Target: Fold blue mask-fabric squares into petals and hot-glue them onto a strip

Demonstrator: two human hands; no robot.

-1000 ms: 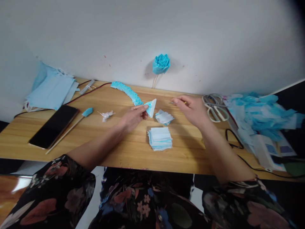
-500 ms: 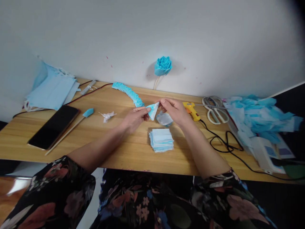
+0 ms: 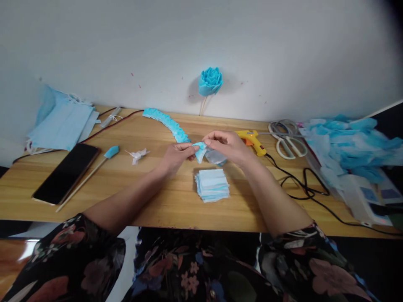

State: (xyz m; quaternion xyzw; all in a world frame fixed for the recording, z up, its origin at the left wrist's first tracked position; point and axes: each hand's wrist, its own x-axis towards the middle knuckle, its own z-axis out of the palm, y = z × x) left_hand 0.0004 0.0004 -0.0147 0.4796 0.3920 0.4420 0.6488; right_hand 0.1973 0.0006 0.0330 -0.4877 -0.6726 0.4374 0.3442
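Between both hands is a small folded piece of blue and white mask fabric. My left hand pinches its left side between thumb and fingers. At its upper right, the fingertips of my right hand are closed on the edge. Below the hands lies a stack of cut fabric squares. Partly hidden behind the right hand is a clear, shiny piece with blue under it. A curved row of folded blue petals runs from the back toward the left hand.
A blue fabric flower on a stick leans at the wall. Right are a yellow glue gun, scissors, a cord and blue scraps. Left are masks, a phone, a blue-tipped stick and a white scrap.
The fabric piece has been folded over smaller at its upper right. My right hand has moved left, closer to my left hand. The view has shifted slightly.
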